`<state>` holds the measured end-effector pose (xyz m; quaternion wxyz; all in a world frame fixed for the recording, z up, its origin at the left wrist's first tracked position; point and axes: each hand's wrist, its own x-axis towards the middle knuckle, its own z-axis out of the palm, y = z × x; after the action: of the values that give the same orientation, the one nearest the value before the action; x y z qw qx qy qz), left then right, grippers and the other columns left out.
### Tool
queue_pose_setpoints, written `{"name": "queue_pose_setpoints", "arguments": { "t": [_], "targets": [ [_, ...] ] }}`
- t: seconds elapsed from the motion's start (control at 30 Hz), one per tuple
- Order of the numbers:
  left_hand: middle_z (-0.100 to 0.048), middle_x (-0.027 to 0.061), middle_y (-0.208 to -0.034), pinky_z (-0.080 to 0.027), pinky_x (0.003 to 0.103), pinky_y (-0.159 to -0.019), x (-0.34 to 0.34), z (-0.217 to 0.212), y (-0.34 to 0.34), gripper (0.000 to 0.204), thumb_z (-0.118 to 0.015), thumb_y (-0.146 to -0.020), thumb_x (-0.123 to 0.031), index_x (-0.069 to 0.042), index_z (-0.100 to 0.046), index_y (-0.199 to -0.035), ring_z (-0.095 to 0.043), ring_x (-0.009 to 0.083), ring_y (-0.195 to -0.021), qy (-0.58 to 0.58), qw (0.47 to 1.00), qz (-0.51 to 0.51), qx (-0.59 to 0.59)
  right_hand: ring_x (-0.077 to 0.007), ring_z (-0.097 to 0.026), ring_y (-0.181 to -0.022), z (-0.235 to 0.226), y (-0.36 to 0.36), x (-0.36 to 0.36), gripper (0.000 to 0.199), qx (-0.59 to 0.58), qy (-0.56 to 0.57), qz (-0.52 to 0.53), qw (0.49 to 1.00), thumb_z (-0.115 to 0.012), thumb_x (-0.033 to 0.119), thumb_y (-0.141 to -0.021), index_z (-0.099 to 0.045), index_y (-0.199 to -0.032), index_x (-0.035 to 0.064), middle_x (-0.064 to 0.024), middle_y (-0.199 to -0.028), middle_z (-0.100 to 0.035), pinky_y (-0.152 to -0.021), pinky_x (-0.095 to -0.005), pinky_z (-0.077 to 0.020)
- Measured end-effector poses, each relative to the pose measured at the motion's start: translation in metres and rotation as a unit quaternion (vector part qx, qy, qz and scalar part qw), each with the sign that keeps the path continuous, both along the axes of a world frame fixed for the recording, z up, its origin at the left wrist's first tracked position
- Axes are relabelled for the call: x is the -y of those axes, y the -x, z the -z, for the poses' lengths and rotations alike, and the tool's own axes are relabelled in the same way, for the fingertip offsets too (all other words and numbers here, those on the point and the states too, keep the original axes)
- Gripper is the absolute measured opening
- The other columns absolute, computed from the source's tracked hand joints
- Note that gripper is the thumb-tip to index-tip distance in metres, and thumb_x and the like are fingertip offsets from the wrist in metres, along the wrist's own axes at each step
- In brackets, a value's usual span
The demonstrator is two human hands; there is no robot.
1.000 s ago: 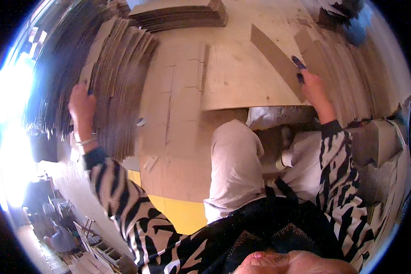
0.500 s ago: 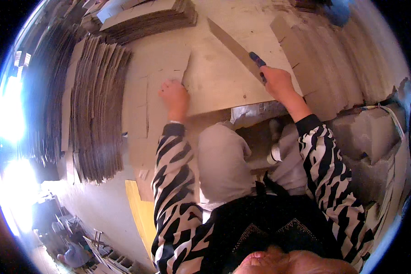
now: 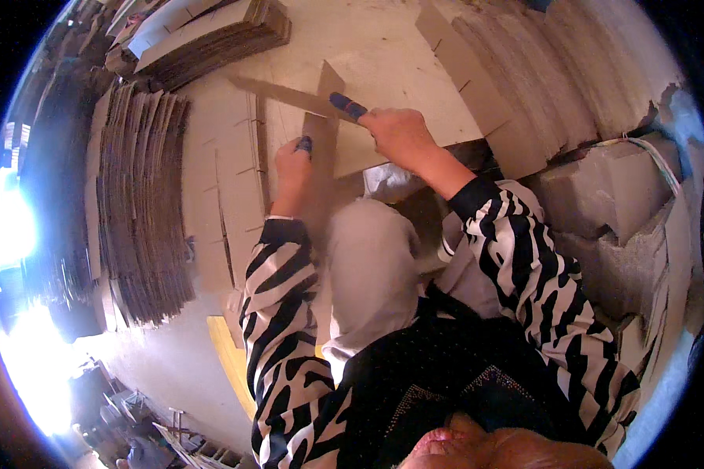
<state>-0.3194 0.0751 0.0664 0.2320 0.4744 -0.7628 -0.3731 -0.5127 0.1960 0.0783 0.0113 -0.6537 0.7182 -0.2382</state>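
Note:
In my right hand (image 3: pixel 403 139), a long flat-bladed knife (image 3: pixel 281 92) is gripped by its dark wrapped handle. Its blade points left across a brown cardboard sheet (image 3: pixel 242 184) with slits cut in it. My left hand (image 3: pixel 292 168) is closed on the right part of that cardboard, with something dark blue around a fingertip. A narrow cardboard flap (image 3: pixel 325 129) stands up beside the left hand, under the knife's handle end. Whether the blade touches the cardboard I cannot tell.
A tall row of stacked cardboard (image 3: pixel 137 203) stands at the left. Another cardboard pile (image 3: pixel 211 43) lies at the back left. More slitted sheets (image 3: pixel 516 94) lean at the right. The pale tabletop (image 3: pixel 383 59) lies between them. Below right are bulky cardboard pieces (image 3: pixel 602 187).
My right hand has moved left with the knife, swinging its blade over the cardboard. My left hand now has the cardboard's edge lifted, and a flap stands up. The view has shifted slightly.

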Motion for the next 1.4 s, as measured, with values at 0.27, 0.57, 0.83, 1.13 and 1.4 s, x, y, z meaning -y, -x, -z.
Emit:
{"name": "queue_pose_setpoints", "arguments": {
  "t": [0.27,0.57,0.83,1.13,1.4],
  "targets": [
    [-0.060,0.0269,-0.076,-0.044,0.049,-0.065,-0.012,-0.004,0.026,0.020,-0.053,-0.077,-0.014,0.003,-0.061,-0.076,-0.057,0.0460,-0.073,0.122,0.986,0.082,0.082,-0.0305,-0.063,-0.081,-0.018,0.012,-0.011,0.021,-0.029,0.041,-0.005,0.999,-0.052,0.008,-0.079,-0.062,-0.097,0.0125,-0.0085,-0.083,-0.062,-0.065,-0.0453,-0.0490],
    [-0.065,0.0203,-0.096,-0.048,0.037,-0.078,-0.018,0.002,0.027,0.034,-0.047,-0.074,-0.013,0.004,-0.062,-0.099,-0.062,0.0286,-0.085,-0.048,0.942,0.330,-0.046,-0.0343,-0.065,-0.079,-0.012,0.018,-0.013,0.028,-0.026,-0.040,0.012,0.999,-0.061,0.013,-0.077,-0.059,-0.105,0.0119,-0.0126,-0.079,-0.065,-0.065,-0.0469,-0.0512],
    [-0.057,0.0136,-0.115,-0.047,0.047,-0.081,0.095,0.020,-0.045,0.033,-0.062,-0.079,-0.025,-0.004,-0.062,-0.104,-0.054,0.0324,-0.108,0.319,0.820,-0.080,0.468,-0.0361,-0.064,-0.083,-0.024,0.021,-0.008,0.035,-0.010,-0.163,0.041,0.986,-0.058,0.003,-0.073,-0.056,-0.108,0.0078,-0.0162,-0.086,-0.066,-0.069,-0.0480,-0.0487],
    [-0.060,0.0081,-0.103,-0.049,0.042,-0.076,0.072,0.022,-0.045,0.027,-0.063,-0.073,-0.009,-0.010,-0.065,-0.099,-0.058,0.0279,-0.101,0.352,0.890,-0.037,0.287,-0.0338,-0.065,-0.082,-0.008,0.017,-0.005,0.029,-0.005,0.005,-0.027,1.000,-0.054,0.006,-0.078,-0.060,-0.106,0.0115,-0.0122,-0.085,-0.065,-0.067,-0.0456,-0.0515],
    [-0.062,0.0090,-0.104,-0.048,0.043,-0.078,0.036,0.016,-0.022,0.026,-0.060,-0.077,-0.017,-0.007,-0.067,-0.100,-0.058,0.0288,-0.101,0.485,0.771,-0.061,0.407,-0.0312,-0.065,-0.077,-0.010,0.019,-0.005,0.030,-0.012,0.052,-0.014,0.998,-0.056,0.006,-0.076,-0.062,-0.104,0.0112,-0.0108,-0.084,-0.064,-0.064,-0.0438,-0.0519]
  ]
}}
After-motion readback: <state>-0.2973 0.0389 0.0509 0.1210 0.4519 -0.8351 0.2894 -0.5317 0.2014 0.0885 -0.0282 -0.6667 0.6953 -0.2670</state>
